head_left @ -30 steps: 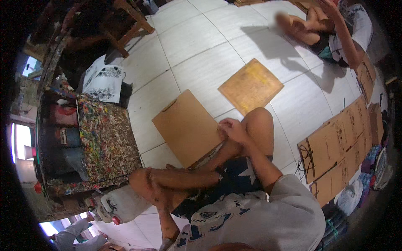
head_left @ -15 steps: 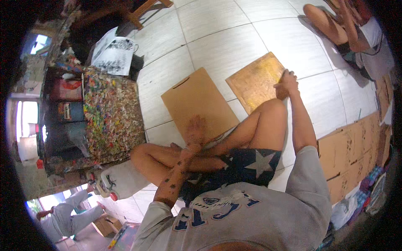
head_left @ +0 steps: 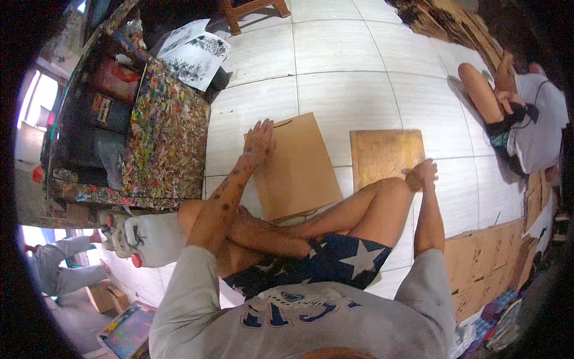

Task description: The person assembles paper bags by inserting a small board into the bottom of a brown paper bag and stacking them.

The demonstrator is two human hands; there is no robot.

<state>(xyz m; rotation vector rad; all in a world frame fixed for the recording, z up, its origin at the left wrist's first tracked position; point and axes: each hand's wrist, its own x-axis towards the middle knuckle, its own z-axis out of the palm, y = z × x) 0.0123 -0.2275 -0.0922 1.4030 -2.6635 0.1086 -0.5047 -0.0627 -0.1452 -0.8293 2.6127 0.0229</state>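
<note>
A flat brown kraft-coloured piece [head_left: 299,167], like a paper bag or folded cardboard, lies on the tiles before my crossed legs. A dark slit or cord marks its far edge. My left hand [head_left: 260,145] rests flat across its far left edge, fingers stretched. To the right lies a wooden board [head_left: 385,154] with yellow stains. At the board's near right corner, beside my knee, my right hand [head_left: 426,173] is closed around a small brown block-like thing [head_left: 413,180]. Its exact kind is mostly hidden by the hand.
A paint-crusted shelf unit [head_left: 170,137] stands at left, with printed sheets [head_left: 200,57] beyond it. A whitish jug [head_left: 155,239] sits by my left knee. Cardboard sheets [head_left: 484,263] lie at right. Another person [head_left: 529,119] sits at far right; a brown stool [head_left: 254,12] stands ahead.
My left hand has gone from the near part of the brown piece to its far left edge. My right hand stays by the board's corner. The view has turned.
</note>
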